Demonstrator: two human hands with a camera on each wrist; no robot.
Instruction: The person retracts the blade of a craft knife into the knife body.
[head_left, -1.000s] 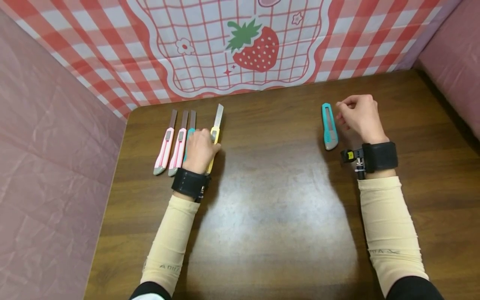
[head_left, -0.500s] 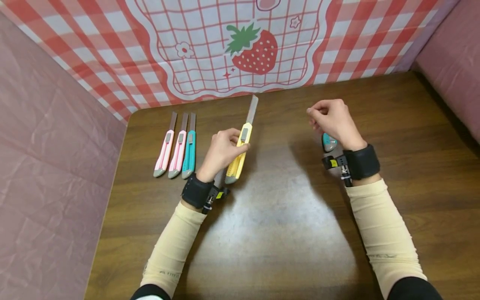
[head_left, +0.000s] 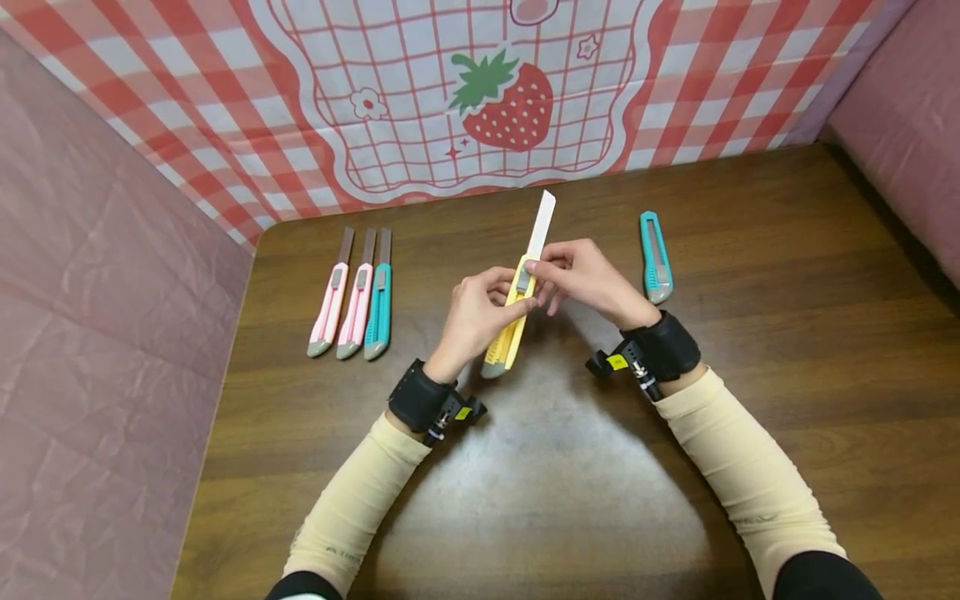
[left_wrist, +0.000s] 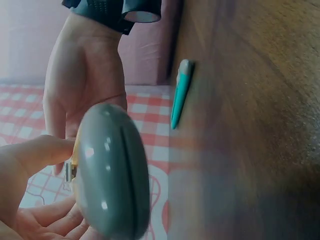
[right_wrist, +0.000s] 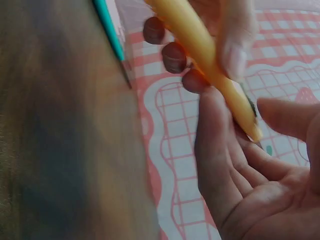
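A yellow box cutter [head_left: 504, 344] is up off the table, its blade [head_left: 542, 221] extended and pointing away from me. My left hand [head_left: 480, 312] grips its body, thumb on the upper face and fingers on the far side. From the right, my right hand [head_left: 592, 279] meets the front of the handle, thumb at the grey slider [head_left: 522, 280] and fingers behind. The left wrist view is dominated by the cutter's grey end cap [left_wrist: 115, 170]. Seen from the right wrist, the yellow handle [right_wrist: 195, 40] slants between both hands' fingers.
Two pink box cutters [head_left: 327, 308] and a teal one [head_left: 378, 312] lie side by side at the left, blades extended. Another teal cutter [head_left: 656, 258] lies at the right, no blade protruding. A checked strawberry cloth [head_left: 510, 108] hangs behind the wooden table [head_left: 540, 467].
My left hand has picked up the yellow cutter beside the left row and carried it right to the middle. My right hand has moved left from the right-hand teal cutter to its slider.
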